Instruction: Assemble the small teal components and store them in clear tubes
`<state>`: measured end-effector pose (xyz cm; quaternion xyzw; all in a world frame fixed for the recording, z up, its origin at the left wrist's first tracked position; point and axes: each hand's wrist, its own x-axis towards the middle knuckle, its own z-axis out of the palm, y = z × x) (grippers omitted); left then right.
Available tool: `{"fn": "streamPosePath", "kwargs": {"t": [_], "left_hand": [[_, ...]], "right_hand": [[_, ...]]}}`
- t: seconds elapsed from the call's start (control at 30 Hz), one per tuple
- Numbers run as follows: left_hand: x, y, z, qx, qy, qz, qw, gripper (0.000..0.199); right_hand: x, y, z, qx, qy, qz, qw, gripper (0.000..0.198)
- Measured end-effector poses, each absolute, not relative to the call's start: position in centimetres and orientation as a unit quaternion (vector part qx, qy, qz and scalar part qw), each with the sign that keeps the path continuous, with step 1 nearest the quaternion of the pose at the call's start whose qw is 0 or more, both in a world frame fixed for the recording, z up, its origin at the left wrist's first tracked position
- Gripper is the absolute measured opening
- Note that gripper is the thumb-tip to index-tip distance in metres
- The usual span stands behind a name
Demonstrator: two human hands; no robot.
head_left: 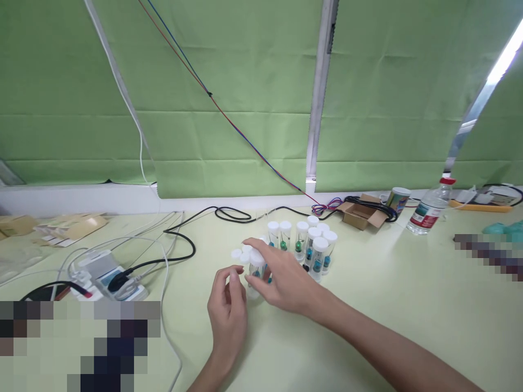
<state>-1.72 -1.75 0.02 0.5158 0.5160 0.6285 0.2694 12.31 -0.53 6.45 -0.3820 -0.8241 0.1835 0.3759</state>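
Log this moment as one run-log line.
right hand: holding white-capped tube | left hand: beside that tube, fingers curled | nearby: other capped tubes standing, white caps | surface: table

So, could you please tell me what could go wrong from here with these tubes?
The right hand grips a capped tube, which might slip if the hold loosens. Other tubes stand crowded beside that hand, so a bump could topple several. Small white discs, probably caps, lie beyond the left hand and might get pushed away.
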Motion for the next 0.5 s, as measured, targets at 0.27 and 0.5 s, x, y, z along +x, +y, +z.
{"fn": "streamPosePath", "kwargs": {"t": [0.27, 0.5], "left_hand": [[-1.7, -1.5, 0.0, 0.502, 0.54, 0.618, 0.272, 0.031], [-1.6, -1.4, -0.1, 0.507, 0.546, 0.601, 0.289, 0.03]], "right_hand": [[12.7, 4.2, 9.7, -0.378, -0.868, 0.106, 0.303, 0.037], [13.3, 6.6, 11.1, -0.367, -0.903, -0.02, 0.222, 0.037]]}}
